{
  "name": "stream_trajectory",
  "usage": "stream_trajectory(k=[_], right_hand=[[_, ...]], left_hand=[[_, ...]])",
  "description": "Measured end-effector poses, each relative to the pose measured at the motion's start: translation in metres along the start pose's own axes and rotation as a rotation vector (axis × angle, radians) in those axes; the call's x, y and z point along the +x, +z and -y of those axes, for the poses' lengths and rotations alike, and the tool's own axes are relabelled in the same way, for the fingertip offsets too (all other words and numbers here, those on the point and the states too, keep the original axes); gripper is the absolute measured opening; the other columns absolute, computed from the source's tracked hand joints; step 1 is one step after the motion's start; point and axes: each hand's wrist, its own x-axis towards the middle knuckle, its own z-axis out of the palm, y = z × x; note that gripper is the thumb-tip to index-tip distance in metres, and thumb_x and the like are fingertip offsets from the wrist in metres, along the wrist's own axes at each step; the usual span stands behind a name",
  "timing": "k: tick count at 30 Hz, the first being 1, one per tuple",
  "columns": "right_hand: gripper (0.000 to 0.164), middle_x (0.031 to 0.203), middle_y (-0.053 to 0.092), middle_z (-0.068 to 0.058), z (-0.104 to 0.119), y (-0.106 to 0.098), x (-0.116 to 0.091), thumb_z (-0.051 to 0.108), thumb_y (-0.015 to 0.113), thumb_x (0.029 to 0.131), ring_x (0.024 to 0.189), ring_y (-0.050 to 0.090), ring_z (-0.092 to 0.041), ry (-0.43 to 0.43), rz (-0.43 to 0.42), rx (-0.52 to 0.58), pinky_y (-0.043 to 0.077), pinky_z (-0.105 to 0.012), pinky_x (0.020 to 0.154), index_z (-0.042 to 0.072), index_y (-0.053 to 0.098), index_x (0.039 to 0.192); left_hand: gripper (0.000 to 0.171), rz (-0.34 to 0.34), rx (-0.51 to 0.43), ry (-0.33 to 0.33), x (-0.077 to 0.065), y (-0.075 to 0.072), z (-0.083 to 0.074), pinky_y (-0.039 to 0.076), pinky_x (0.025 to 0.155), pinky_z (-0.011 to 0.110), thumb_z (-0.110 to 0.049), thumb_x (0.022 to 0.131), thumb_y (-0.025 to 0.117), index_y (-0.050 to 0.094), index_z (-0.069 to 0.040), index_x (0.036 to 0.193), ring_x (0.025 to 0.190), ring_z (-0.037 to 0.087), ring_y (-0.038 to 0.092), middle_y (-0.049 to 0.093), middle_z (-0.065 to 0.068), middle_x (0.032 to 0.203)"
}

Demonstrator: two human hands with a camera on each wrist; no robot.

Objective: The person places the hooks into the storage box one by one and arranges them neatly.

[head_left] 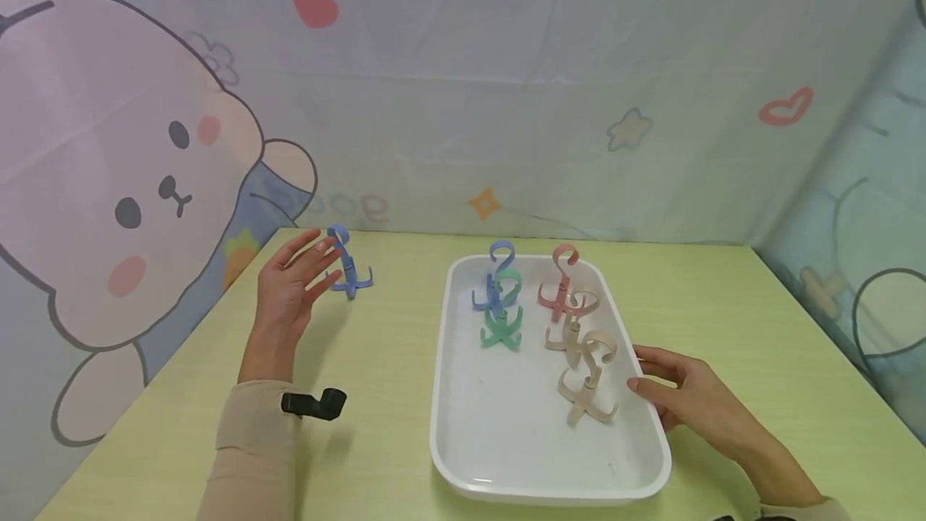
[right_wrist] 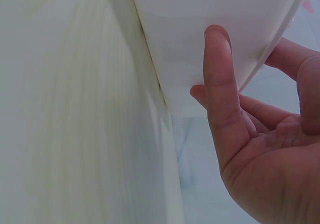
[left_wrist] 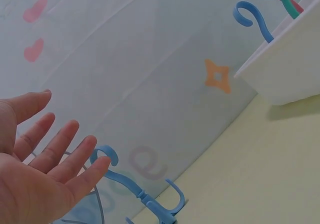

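Note:
My left hand [head_left: 285, 296] is raised beside a blue multi-arm hook hanger [head_left: 350, 276] that stands upright on the table at the left. Its fingers are extended and spread, overlapping the hanger's curled top in the left wrist view, and nothing is held in the palm. On the right, my right hand [head_left: 698, 404] grips the side rim of a white tray [head_left: 499, 432], thumb over the rim and fingers against the outer wall. Inside the tray stand a blue hanger [head_left: 492, 296], a green hanger [head_left: 501, 330], a pink hanger [head_left: 558, 304] and two beige hangers, one nearer [head_left: 584, 400].
The pale green table [head_left: 383, 392] runs back to a hanging cloth [head_left: 463, 103] printed with a cartoon rabbit, hearts and stars. More of this cloth closes off both sides. A black wrist mount [head_left: 314, 404] juts from my left sleeve.

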Motion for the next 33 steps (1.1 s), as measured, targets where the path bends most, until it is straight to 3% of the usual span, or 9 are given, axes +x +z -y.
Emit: stream_trajectory(k=[3,7,15,24,33], right_hand=[[0.071,0.145,0.056,-0.034,0.001,0.001,0.0,0.018,0.069,0.103,0.076,0.077,-0.027,0.012,-0.014,-0.005,0.066,-0.045,0.065,-0.007,0.035,0.16],[0.071,0.145,0.056,-0.034,0.002,0.001,0.0,0.018,0.069,0.103,0.075,0.076,-0.027,0.023,-0.023,-0.007,0.066,-0.045,0.066,-0.006,0.035,0.16],[0.07,0.145,0.055,-0.035,0.002,0.0,-0.001,0.018,0.068,0.104,0.076,0.077,-0.027,0.004,-0.01,0.003,0.066,-0.045,0.066,-0.007,0.034,0.16],[0.071,0.145,0.055,-0.035,0.003,0.001,-0.001,0.018,0.069,0.103,0.076,0.076,-0.027,0.013,-0.018,0.0,0.066,-0.044,0.065,-0.008,0.035,0.16],[0.07,0.146,0.055,-0.036,0.002,0.0,-0.001,0.018,0.067,0.105,0.076,0.077,-0.027,-0.016,0.005,0.008,0.066,-0.045,0.065,-0.009,0.034,0.16]], left_hand=[[0.053,-0.023,0.021,0.0,0.002,-0.001,0.0,0.064,0.087,0.028,-0.014,0.098,0.077,0.057,-0.005,0.146,0.103,0.011,0.078,0.08,-0.006,0.112],[0.056,-0.056,0.064,-0.005,0.003,-0.002,-0.001,0.063,0.087,0.026,-0.016,0.098,0.077,0.056,-0.006,0.148,0.105,0.01,0.077,0.078,-0.007,0.114],[0.047,-0.098,0.092,-0.03,0.007,-0.004,0.001,0.063,0.086,0.024,-0.018,0.1,0.074,0.06,-0.011,0.145,0.101,0.006,0.076,0.077,-0.01,0.111],[0.031,-0.099,0.084,-0.071,0.012,-0.01,0.005,0.062,0.082,0.021,-0.025,0.102,0.072,0.065,-0.022,0.132,0.1,0.005,0.075,0.078,-0.013,0.108],[0.041,-0.102,0.173,-0.111,0.017,-0.015,0.008,0.056,0.091,0.02,-0.029,0.104,0.069,0.058,-0.026,0.143,0.11,0.005,0.069,0.074,-0.022,0.105]])
